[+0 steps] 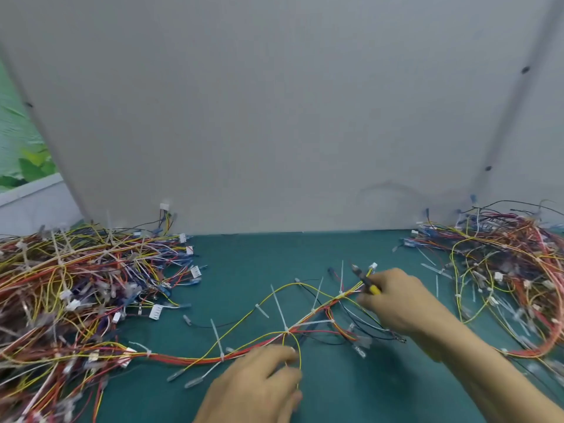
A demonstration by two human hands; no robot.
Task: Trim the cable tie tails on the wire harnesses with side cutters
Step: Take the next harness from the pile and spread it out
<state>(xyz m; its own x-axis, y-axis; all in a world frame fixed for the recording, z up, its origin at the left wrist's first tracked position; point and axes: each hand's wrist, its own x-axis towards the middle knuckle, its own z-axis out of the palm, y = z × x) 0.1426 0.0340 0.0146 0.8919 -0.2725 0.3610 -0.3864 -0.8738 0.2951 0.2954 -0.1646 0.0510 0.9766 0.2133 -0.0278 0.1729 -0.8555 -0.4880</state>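
Head camera: a teal-green worktop point(259, 264) runs up to an upright pale grey partition panel point(274, 117). In the middle of the worktop lies one long wire harness point(195, 358) of red, orange, yellow and black wires, stretching from the lower left up towards the right. Several white plastic cable ties bind it along its length, and their untrimmed cable tie tails point(278, 306) stick out from the bundle at different angles. The right hand point(396, 303) reaches in from the lower right, its grip clamped round the yellow-and-black handles of the side cutters point(367, 283). The dark cutter tip points up and to the left, near the harness's far end and close to one upright tail; whether the blades are apart is too small to tell. The left hand point(259, 386) lies at the bottom centre, over the harness where a yellow wire loops beside its fingertips. It is blurred, and I cannot tell whether its grip pinches the wires or only rests on them. A big tangled heap of multicoloured harnesses with white connectors point(76, 300) fills the left side of the worktop, and a second tangled heap of similar harnesses point(512, 285) fills the right side.
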